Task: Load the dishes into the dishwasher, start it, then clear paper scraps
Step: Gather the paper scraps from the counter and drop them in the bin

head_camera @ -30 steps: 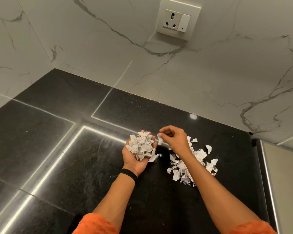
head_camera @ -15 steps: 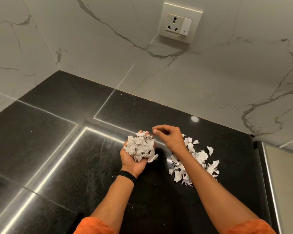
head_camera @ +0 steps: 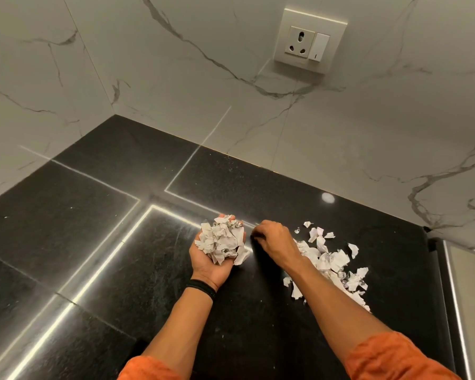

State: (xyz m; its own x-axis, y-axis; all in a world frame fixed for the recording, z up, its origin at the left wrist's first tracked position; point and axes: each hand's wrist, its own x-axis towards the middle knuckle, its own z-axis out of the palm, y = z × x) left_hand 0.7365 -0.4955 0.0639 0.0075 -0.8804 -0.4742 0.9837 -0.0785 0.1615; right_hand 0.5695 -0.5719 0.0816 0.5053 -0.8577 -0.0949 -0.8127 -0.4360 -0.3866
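I see my left hand point(head_camera: 210, 266) turned palm up and made into a cup. It holds a heap of scraps point(head_camera: 222, 240), white torn paper piled high. The fingertips curl up round the far side of the heap. One bit hangs over the thumb side of the palm. A black band point(head_camera: 202, 287) sits on that wrist.

Just beside it, to the right, is my right hand point(head_camera: 274, 239). Its back faces up and its fingers bend down toward the black surface point(head_camera: 93, 242). The fingertips are hidden under the hand, so I cannot tell if they pinch a bit of paper or hold nothing. The two hands are close but do not touch.

The loose scraps point(head_camera: 332, 261) lie flat on the surface on the right side of my right hand and wrist. Some are partly hidden under the arm. A few small bits lie a little apart, farther back. Both arms come in from the bottom, each with an orange sleeve point(head_camera: 395, 357).

Bright lines of light shine on the dark surface to the left. Behind it stands a white marble wall point(head_camera: 176, 91) with grey veins. High on that wall there is a socket point(head_camera: 310, 42) with a switch next to it.
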